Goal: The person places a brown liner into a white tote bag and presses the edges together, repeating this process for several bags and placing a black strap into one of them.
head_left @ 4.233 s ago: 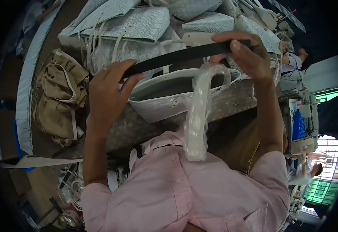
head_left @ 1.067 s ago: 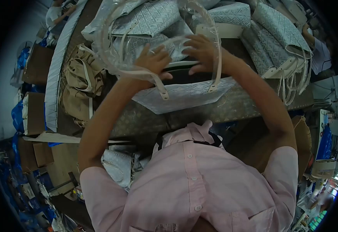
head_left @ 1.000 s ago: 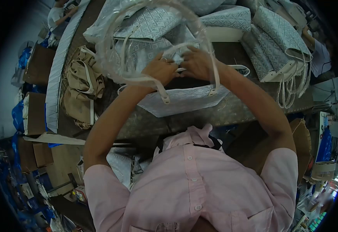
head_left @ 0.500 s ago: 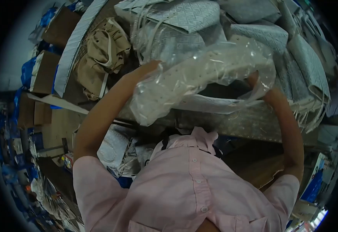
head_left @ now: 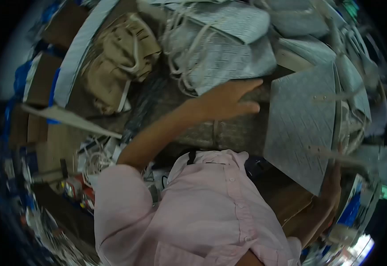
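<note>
On the surface (head_left: 238,135), a cloth bundle (head_left: 113,66) lies at the left, with a long strip (head_left: 80,57) running along its left side. Boxes (head_left: 65,24) stand farther left, past the strip. A heap of bags (head_left: 229,51) fills the far middle, right of the bundle. At the right, a single bag (head_left: 300,122) reaches past the surface's near edge, its handles (head_left: 333,96) to the right; more bags (head_left: 355,86) lie behind it.

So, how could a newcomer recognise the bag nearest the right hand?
Look right along the brown table to the right hand. Beside it is the pale bag. Unlike the heaped bags behind, it is turned broadside, showing two dotted strap ends.
</note>
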